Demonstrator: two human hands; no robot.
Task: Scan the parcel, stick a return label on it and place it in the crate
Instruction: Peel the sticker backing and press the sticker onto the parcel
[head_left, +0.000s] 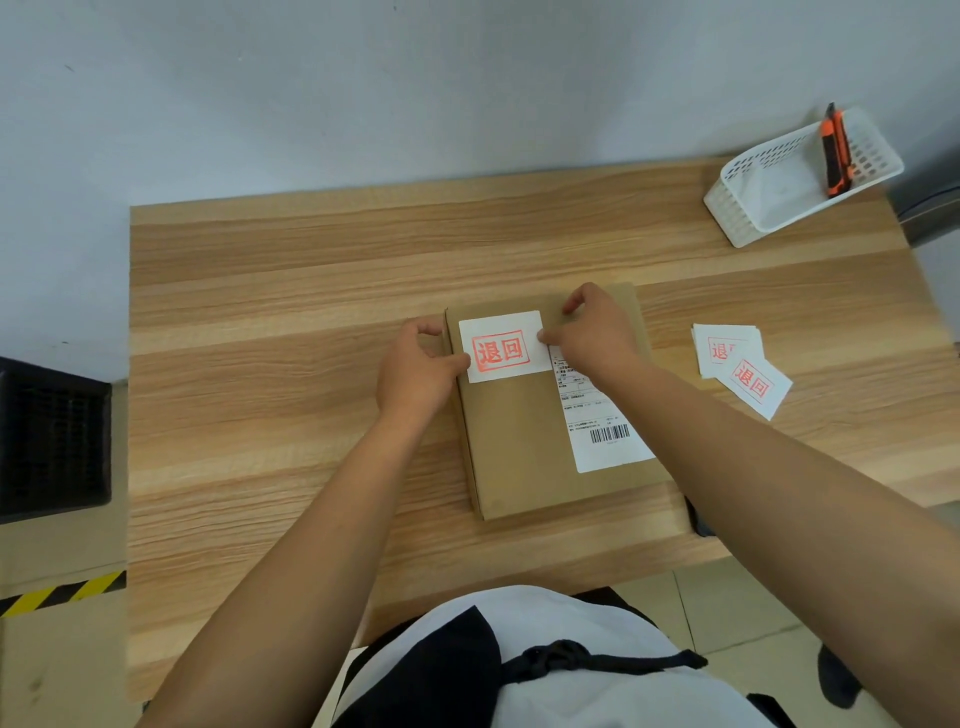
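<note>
- Nearest the camera, both bare forearms reach forward over the near edge of the table (270, 270) and converge on the parcel (524, 441).
- The left hand (415, 371) sits at the parcel's left edge, fingers curled, thumb pressing the left edge of the label (504, 347).
- The right hand (592, 332) rests on the parcel's far right part, fingertips pinched at the label's right edge, other fingers curled above the box top.
- The label, white with red print, lies flat on the parcel's far left corner, between the two hands.
- A shipping slip (602, 421) with a barcode is stuck along the parcel's right side.
- The parcel lies flat mid-table, bare wood all round.
- Spare labels (737, 364) lie near on the right; a white basket (800, 182) holding an orange knife (836, 150) sits at the far right corner.
- A dark crate (52, 441) stands on the floor beyond the table's left edge.
</note>
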